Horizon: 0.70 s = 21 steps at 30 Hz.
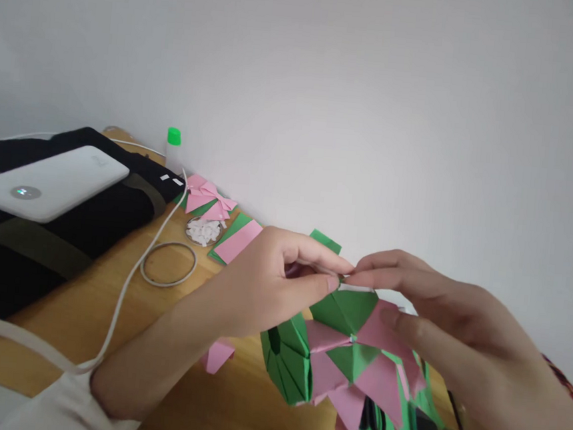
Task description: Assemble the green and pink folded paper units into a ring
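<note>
A folded paper piece in green and pink (pixel 353 314), made of many triangular points, is held up over the wooden table by both hands. My left hand (pixel 280 281) pinches its upper edge between thumb and fingers. On the right side, my right hand (pixel 439 309) grips the same piece, its fingertips meeting the left ones at the top edge and its thumb lying on a pink flap. A round green pleated part (pixel 288 359) sticks out at the lower left of the piece. The spot between the fingertips is partly hidden.
On the wooden table (pixel 249 412) lie pink and green folded papers (pixel 210 198), paper strips (pixel 237 239), a dish of white bits (pixel 205 231) and a ring (pixel 168 264). A glue stick (pixel 173 148), white power bank (pixel 51 181) on black cloth, and white cable (pixel 127 281) are left.
</note>
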### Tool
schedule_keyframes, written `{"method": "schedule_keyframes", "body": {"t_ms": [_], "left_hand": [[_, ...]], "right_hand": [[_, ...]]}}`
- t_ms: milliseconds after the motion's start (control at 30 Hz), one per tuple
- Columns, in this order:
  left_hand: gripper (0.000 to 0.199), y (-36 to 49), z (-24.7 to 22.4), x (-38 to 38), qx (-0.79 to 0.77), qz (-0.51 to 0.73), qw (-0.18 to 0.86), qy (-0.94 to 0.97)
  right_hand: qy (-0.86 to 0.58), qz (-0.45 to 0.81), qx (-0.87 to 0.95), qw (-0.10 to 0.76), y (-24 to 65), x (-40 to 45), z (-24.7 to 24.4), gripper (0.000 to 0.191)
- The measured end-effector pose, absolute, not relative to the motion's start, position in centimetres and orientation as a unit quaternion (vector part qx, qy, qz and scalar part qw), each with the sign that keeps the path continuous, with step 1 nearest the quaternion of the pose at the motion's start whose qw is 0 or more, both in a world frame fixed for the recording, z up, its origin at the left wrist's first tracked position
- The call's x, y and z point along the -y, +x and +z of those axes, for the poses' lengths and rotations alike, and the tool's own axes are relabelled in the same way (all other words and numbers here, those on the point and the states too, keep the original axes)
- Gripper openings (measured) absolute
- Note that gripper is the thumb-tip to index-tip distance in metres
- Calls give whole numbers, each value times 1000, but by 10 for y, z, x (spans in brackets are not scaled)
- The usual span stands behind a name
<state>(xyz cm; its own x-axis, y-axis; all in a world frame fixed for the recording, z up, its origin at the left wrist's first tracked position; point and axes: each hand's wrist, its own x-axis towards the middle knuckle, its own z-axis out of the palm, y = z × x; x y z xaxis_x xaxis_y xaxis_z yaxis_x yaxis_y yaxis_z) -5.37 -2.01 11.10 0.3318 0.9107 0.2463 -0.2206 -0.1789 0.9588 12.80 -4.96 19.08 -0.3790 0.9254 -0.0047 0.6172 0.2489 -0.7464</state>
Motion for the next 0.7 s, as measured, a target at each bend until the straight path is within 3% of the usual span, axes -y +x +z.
{"method": "schedule_keyframes", "body": {"t_ms": [367, 700], "left_hand": [[21, -50, 109, 16, -285, 474, 605, 573], [24, -52, 106, 14, -295, 460, 590, 594]], "right_hand": [[-508, 302, 778, 213, 130, 47, 193, 32], [-488, 366, 762, 217, 139, 39, 190, 26]]}}
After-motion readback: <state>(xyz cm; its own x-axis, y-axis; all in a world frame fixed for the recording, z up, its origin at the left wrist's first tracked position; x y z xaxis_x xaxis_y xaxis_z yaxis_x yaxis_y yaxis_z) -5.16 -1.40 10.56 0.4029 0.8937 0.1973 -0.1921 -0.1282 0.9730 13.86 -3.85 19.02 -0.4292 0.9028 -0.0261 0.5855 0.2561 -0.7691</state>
